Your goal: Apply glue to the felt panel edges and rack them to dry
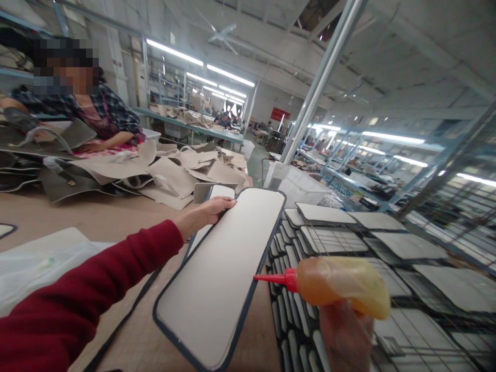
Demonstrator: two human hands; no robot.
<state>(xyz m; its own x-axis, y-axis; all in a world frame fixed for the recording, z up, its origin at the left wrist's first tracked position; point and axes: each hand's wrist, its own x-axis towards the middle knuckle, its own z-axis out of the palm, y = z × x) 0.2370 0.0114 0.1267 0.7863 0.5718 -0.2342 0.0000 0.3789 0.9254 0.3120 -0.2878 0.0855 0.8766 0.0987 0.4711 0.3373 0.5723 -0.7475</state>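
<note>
My left hand (217, 207) grips the left edge of a long white panel (228, 268) with rounded corners and a dark blue border. The panel is tilted above the brown table, and the fingers behind it are hidden. In my right hand (344, 330) is a squeeze bottle (343, 284) of amber liquid with a red nozzle (273, 278). The nozzle's tip points left and meets the panel's right border. Partly behind the held panel, a second white panel (199, 235) with the same dark border shows near my left hand.
Wire racks (337, 240) bearing several bordered panels stand on the right. A pile of beige and grey sheet pieces (170, 173) covers the table's far side. A co-worker (112, 116) sits at the left. White plastic film (50, 268) lies left on the brown table (151, 219).
</note>
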